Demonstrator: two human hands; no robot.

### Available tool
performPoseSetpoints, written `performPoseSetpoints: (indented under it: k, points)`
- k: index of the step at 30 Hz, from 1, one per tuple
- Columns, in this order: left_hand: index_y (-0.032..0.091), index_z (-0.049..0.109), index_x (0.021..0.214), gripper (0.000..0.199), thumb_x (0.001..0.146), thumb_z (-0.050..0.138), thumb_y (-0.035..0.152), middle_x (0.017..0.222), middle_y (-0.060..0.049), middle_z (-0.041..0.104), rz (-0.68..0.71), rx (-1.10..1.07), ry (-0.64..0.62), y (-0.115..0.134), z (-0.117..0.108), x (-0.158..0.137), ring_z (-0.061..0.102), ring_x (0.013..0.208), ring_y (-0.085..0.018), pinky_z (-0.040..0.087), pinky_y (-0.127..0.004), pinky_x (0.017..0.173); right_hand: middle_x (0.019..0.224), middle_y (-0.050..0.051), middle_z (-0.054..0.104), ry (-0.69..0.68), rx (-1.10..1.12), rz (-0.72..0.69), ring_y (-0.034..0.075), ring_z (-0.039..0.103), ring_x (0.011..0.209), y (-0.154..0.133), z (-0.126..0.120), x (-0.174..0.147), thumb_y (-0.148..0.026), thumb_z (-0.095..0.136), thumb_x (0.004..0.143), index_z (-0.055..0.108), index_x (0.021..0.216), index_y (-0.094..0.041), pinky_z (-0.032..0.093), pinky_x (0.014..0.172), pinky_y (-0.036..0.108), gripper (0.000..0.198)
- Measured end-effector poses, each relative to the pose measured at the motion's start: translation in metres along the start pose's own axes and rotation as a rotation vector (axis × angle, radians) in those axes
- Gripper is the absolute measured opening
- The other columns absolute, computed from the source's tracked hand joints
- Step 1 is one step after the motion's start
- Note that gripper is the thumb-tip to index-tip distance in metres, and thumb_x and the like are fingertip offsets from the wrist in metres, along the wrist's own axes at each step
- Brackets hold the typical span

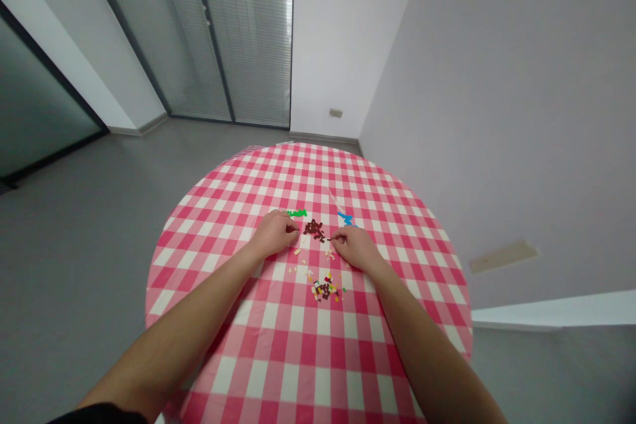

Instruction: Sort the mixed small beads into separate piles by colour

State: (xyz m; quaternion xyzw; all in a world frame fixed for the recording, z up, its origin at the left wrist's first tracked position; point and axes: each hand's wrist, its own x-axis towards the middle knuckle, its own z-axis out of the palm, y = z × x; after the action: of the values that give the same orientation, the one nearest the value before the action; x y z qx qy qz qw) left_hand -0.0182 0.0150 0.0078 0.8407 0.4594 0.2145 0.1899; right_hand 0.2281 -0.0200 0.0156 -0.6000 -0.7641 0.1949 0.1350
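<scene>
My left hand (272, 234) rests on the checked tablecloth, its fingers curled in and pinched close to the left side of a heap of small dark brown pieces (314, 229). What those fingers hold, if anything, is too small to make out. On the heap's other side, my right hand (358, 248) pinches a tiny dark brown piece (328, 239) between thumb and forefinger. Bright green pieces (298, 213) lie just beyond my left fingers. Blue pieces (346, 219) lie beyond my right hand, partly hidden by it. Nearer me is a mixed heap of small coloured pieces (325, 289).
Pale, cream-coloured bits (330, 254) are scattered between the brown and mixed heaps. A red-and-white checked tablecloth (278, 358) covers the round table. A white wall (521, 112) stands on the right, and glass panels with blinds (253, 33) are behind the table.
</scene>
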Motion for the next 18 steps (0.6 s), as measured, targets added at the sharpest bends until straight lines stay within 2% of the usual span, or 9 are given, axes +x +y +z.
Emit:
performPoseSetpoints:
  k: [6,12,18]
  points:
    - [0.020,0.064,0.056,0.019,0.069,0.052,0.016,0.059,-0.004,0.062,0.030,0.030,-0.034,0.0041,-0.0077,-0.0009,0.048,0.065,-0.018,0.032,-0.034,0.066,0.092,0.007,0.076,0.004,0.009,-0.006,0.020,0.065,0.082,-0.0001,0.0016,-0.0002,-0.019,0.060,0.085,0.078,0.089,-0.018,0.043,0.069,0.027,0.019]
    - [0.022,0.077,0.075,0.026,0.069,0.052,0.016,0.076,-0.004,0.072,-0.032,-0.021,-0.004,-0.0008,-0.0102,-0.0026,0.055,0.072,-0.019,0.036,-0.033,0.071,0.092,0.007,0.076,0.018,-0.012,0.006,0.020,0.066,0.082,-0.0020,0.0035,0.0007,-0.020,0.058,0.087,0.079,0.089,-0.018,0.043,0.069,0.026,0.021]
    - [0.021,0.071,0.062,0.021,0.070,0.053,0.017,0.066,-0.004,0.069,0.008,-0.005,0.021,0.0019,-0.0068,-0.0026,0.052,0.066,-0.017,0.035,-0.032,0.067,0.090,0.006,0.076,0.056,-0.026,0.005,0.020,0.066,0.081,-0.0040,0.0091,0.0023,-0.023,0.057,0.089,0.078,0.091,-0.019,0.043,0.067,0.027,0.022]
